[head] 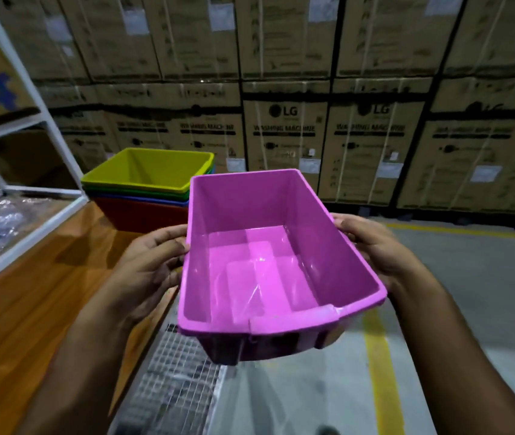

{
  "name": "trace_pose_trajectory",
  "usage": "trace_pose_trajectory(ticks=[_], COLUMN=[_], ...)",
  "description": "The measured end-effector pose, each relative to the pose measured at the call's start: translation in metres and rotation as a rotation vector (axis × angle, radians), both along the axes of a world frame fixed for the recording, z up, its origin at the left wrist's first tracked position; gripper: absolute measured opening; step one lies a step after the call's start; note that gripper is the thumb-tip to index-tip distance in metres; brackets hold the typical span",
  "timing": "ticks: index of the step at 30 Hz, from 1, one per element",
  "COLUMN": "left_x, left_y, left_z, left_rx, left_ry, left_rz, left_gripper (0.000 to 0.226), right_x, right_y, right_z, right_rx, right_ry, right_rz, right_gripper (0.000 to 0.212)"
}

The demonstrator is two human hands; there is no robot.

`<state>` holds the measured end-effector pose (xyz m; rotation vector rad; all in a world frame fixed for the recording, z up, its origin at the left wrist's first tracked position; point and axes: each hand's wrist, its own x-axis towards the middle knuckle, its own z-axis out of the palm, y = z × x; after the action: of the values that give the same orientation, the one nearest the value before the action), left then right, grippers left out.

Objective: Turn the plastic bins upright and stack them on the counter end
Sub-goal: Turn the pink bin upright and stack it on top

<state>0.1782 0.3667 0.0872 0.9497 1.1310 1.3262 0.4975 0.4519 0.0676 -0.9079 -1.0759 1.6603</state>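
Two hands grip pink bin (268, 255) upright: left hand (152, 265), right hand (372, 249).

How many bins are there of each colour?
Pink bin, held in the left hand and right hand: 1
Yellow-green bin, top of the stack on the counter: 1
Green bin: 1
Blue bin: 1
Red bin, bottom of the stack: 1
Total: 5 bins
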Motion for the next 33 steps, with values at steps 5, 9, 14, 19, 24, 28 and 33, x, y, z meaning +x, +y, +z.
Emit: trace_pose_trajectory(ticks=[5, 9, 14, 19, 24, 28, 33], left_x=[0.001, 0.000, -0.012, -0.040, -0.088, -0.116, -0.131], left_y=[0.085, 0.153, 0.203, 0.237, 0.261, 0.278, 0.295], left_z=[0.029, 0.047, 0.056, 0.061, 0.054, 0.045, 0.040], left_rx=[0.086, 0.131, 0.167, 0.194, 0.154, 0.130, 0.153], left_ry=[-0.040, -0.091, -0.038, -0.045, 0.019, 0.035, 0.014], left_rz=[0.044, 0.160, 0.414, 0.657, 0.842, 0.929, 1.061], left_gripper=[0.051, 0.076, 0.058, 0.040, 0.028, 0.025, 0.028], right_x=[-0.005, -0.029, -0.083, -0.164, -0.245, -0.291, -0.336], right_y=[0.116, 0.222, 0.324, 0.393, 0.431, 0.459, 0.493], right_z=[0.025, 0.056, 0.079, 0.091, 0.088, 0.082, 0.079], right_rx=[0.077, 0.071, 0.130, 0.166, 0.155, 0.172, 0.141], right_ry=[0.016, -0.002, -0.055, -0.037, -0.065, -0.099, -0.072], right_rz=[0.107, 0.228, 0.347, 0.538, 0.657, 0.700, 0.819], right_gripper=[0.033, 0.029, 0.023, 0.032, 0.030, 0.026, 0.028])
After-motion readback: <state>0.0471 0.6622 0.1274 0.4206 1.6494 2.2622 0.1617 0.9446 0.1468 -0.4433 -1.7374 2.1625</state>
